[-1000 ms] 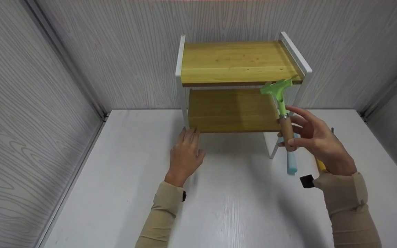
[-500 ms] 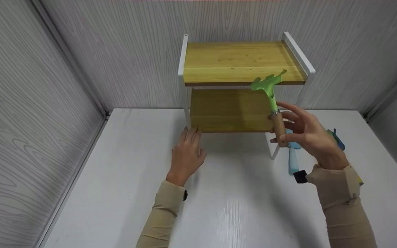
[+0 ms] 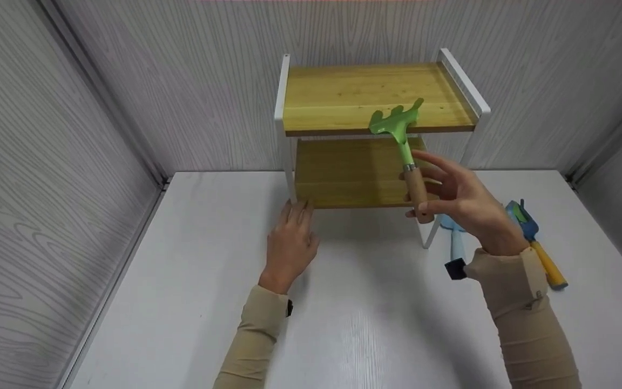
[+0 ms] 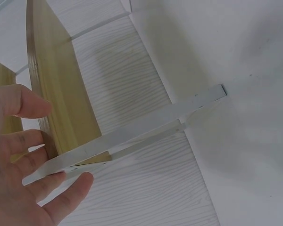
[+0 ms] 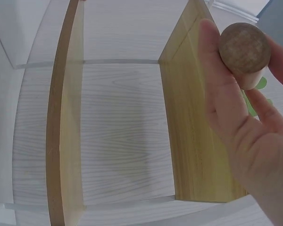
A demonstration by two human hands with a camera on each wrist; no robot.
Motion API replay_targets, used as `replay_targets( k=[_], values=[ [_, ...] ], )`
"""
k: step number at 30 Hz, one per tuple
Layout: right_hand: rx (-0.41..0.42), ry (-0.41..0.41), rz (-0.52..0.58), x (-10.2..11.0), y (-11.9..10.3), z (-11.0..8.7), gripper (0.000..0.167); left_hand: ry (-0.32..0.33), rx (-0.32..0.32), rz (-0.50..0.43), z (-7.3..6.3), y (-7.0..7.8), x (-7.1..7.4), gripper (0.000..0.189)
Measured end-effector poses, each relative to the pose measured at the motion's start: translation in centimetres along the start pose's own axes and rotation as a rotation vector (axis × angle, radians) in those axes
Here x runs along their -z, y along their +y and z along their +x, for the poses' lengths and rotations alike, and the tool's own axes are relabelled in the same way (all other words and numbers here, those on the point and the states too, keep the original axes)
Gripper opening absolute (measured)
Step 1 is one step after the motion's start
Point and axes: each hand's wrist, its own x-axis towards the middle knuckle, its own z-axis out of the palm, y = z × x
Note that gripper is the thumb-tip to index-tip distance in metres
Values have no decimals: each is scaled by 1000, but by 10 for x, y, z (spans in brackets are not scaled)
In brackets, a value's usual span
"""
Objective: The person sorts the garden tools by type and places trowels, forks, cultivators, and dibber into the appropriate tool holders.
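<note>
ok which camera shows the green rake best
The head view: it shows the green rake nearly whole, from prongs to wooden handle, in the right hand. The right wrist view gives mainly the handle's round end, with bits of green beyond the hand. The left wrist view does not show it.

The right hand [image 3: 465, 202] is moving leftward and a little upward, toward the middle of the head view, and it is carrying the green rake [image 3: 406, 153] along. The rake is now standing before the upper shelf [image 3: 370, 89] farther from its right end. At the right of the frame, the yellow-handled tool [image 3: 547, 265], earlier mostly covered, is appearing beside the sleeve [image 3: 524, 313], while the black square [image 3: 455, 269] is now covering the lower end of the light-blue tool [image 3: 457, 246].
</note>
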Motion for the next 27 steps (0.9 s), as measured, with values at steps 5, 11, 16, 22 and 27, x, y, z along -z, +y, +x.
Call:
replay_targets(
  k=[5,11,16,22,27],
  values=[
    [-13,0,3,-7,-4,5,81,5,-1,16,1,0,1,53],
    [-44,18,10,-16,-11,11,77,-2,-4,13,2,1,1,51],
    [-54,19,43,-25,-20,17,74,17,-10,18,3,1,1,51],
    [-79,3,97,-33,-29,26,71,9,-6,26,2,1,1,51],
    [-94,-2,158,-42,-35,35,68,8,-14,41,1,1,2,50]
  ],
)
